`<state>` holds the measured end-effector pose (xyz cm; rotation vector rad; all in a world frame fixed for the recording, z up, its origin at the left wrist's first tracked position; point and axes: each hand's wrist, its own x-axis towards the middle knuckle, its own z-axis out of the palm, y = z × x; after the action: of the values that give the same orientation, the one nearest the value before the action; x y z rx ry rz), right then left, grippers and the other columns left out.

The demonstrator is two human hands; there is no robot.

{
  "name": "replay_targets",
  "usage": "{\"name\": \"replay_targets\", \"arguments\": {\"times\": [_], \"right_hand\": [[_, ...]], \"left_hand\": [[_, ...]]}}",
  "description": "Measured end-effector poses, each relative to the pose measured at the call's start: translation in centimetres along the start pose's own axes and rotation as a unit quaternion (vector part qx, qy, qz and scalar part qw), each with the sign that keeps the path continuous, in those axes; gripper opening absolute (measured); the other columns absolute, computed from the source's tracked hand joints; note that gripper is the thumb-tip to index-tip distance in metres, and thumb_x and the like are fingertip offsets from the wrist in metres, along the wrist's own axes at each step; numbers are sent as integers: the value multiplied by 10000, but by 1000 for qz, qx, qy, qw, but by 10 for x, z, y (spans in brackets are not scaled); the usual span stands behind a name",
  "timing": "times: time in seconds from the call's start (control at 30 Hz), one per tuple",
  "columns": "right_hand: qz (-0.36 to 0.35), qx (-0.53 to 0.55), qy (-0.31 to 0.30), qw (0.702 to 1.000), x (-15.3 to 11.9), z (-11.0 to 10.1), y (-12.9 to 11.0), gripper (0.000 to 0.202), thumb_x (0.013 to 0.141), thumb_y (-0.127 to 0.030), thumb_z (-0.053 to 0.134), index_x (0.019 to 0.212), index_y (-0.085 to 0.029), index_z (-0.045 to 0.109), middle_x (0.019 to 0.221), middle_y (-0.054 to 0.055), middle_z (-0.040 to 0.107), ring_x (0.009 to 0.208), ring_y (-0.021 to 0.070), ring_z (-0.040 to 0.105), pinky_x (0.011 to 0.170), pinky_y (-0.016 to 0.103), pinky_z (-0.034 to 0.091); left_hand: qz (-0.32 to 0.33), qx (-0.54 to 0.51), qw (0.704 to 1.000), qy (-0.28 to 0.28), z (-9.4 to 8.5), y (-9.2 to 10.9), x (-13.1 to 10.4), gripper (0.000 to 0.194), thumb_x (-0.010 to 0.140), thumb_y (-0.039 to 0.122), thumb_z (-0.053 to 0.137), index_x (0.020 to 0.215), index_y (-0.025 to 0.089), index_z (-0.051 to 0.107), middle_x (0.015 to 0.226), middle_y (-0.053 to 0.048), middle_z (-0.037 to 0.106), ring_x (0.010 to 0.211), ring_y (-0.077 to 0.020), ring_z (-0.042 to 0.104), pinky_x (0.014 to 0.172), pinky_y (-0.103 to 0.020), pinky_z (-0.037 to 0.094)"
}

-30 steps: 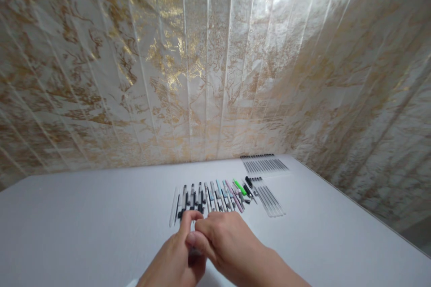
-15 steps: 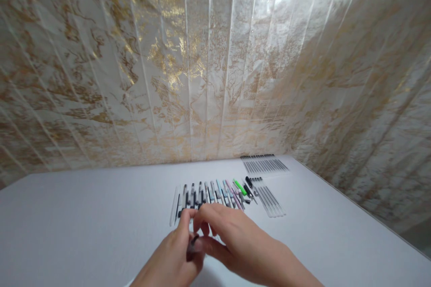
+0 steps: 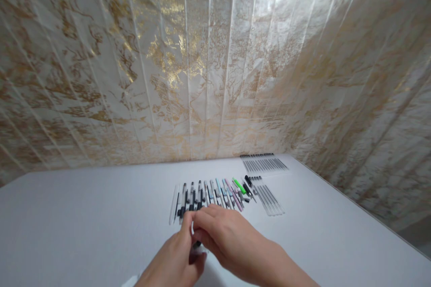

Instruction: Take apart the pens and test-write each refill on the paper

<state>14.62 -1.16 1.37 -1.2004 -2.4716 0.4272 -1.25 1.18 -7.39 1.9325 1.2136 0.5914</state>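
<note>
My left hand [image 3: 171,253] and my right hand [image 3: 235,237] meet low in the middle of the head view, fingertips touching. Both have their fingers curled closed. Between them shows a small piece [image 3: 198,245], dark at one end and partly clear; its kind is mostly hidden by the fingers. Just beyond my hands lies a row of taken-apart pens, with black and clear pen parts [image 3: 192,193] on the left and a bright green pen part [image 3: 239,186] towards the right. My fingers cover the near ends of some of them.
Thin clear-and-grey sticks, like refills [image 3: 269,197], lie right of the pens, and a second row of sticks [image 3: 266,164] lies behind, near the wall. A white thing [image 3: 129,281] pokes out beside my left wrist. Gold-patterned sheeting [image 3: 202,76] rises behind the white table [image 3: 84,224].
My right fingers have curled further in, over the small piece, and its dark end shows at a slightly different spot. The pens on the table stay as they were.
</note>
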Motion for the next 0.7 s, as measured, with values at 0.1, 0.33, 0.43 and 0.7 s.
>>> {"name": "replay_targets", "arguments": {"times": [0.1, 0.33, 0.43, 0.7], "right_hand": [[7, 0, -13, 1000, -1, -1, 0, 92, 933, -149, 499, 881, -155, 575, 855, 45, 635, 772, 165, 549, 665, 242, 402], [13, -43, 0, 999, -1, 7, 0, 184, 964, -183, 440, 835, -151, 567, 789, 46, 629, 707, 163, 527, 632, 251, 363], [48, -38, 5, 998, 2, 13, -1, 249, 979, -196, 401, 792, -160, 561, 715, 19, 611, 613, 136, 495, 580, 239, 319], [76, 31, 38, 996, 2, 3, 2, 184, 940, -176, 484, 765, -175, 542, 762, 1, 590, 703, 133, 507, 635, 220, 339]], "left_hand": [[22, -25, 999, -10, -1, 3, 0, 415, 740, 70, 468, 1097, 209, 309, 741, 26, 676, 674, -172, 668, 588, -233, 456], [-5, 49, 999, 2, -12, 19, -4, 443, 805, 55, 418, 1196, 191, 260, 766, -33, 710, 743, -223, 711, 627, -261, 464], [-41, 176, 983, 13, -15, 25, -6, 501, 864, 96, 387, 1319, 148, 185, 797, -91, 732, 780, -284, 725, 630, -294, 442], [-32, 206, 978, 2, -16, 39, 3, 434, 906, 136, 329, 1335, 119, 267, 910, -148, 740, 842, -302, 717, 644, -302, 428]]}}
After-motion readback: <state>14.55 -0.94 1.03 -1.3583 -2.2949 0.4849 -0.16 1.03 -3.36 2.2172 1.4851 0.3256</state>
